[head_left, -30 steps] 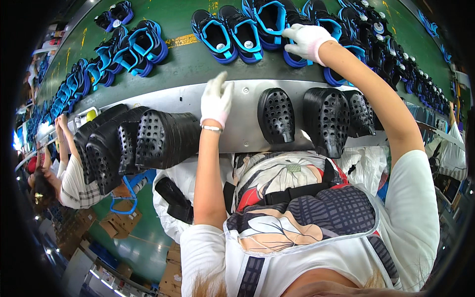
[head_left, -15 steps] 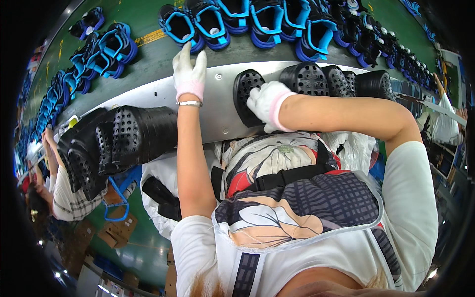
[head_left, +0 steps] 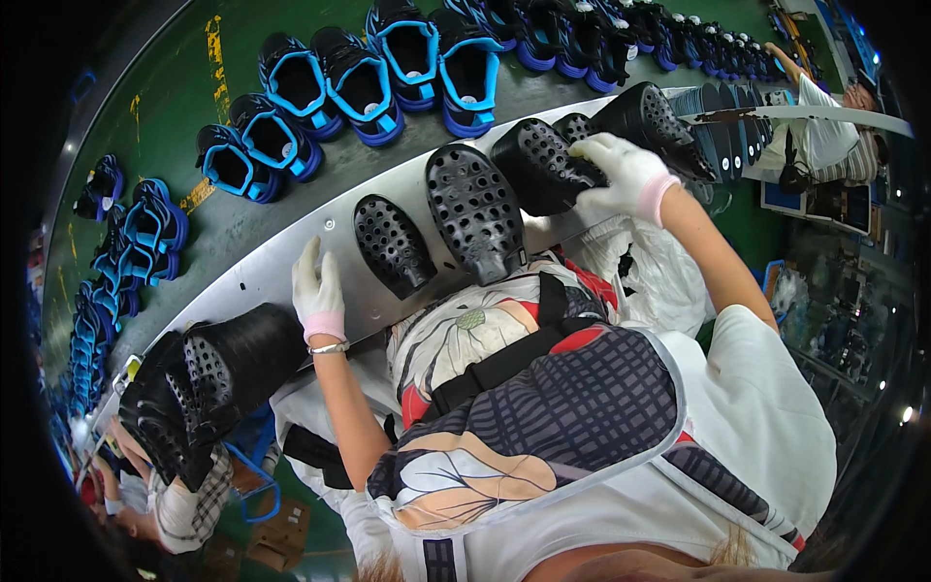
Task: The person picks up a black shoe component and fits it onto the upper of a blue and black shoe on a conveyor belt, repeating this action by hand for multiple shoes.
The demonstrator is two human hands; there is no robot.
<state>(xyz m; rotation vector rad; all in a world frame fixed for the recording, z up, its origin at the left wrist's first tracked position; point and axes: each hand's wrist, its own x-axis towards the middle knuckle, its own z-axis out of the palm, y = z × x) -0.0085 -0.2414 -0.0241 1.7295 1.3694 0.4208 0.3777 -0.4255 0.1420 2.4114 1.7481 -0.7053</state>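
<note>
My left hand (head_left: 318, 293), in a white glove with a pink cuff, hovers over the metal bench edge with its fingers stretched out and nothing in them. To its right, a small black perforated shoe last (head_left: 391, 242) lies on the metal. Beside that lies a larger black perforated last (head_left: 475, 209). My right hand (head_left: 626, 179), also gloved, is at the end of another black last (head_left: 543, 165) farther right. Its fingers and thumb are spread on either side of that end; whether they touch it is hard to see.
Black sneakers with blue collars (head_left: 359, 85) stand in rows on the green surface beyond the metal strip (head_left: 262, 267). More black lasts (head_left: 233, 369) are piled at left, others (head_left: 650, 121) at right. Other people (head_left: 824, 126) work at both sides. A white plastic bag (head_left: 650, 281) hangs near my lap.
My view has turned. My right hand has let go of a black last and moved right to another. Two lasts now lie side by side before me. My left hand has drawn back from the sneakers.
</note>
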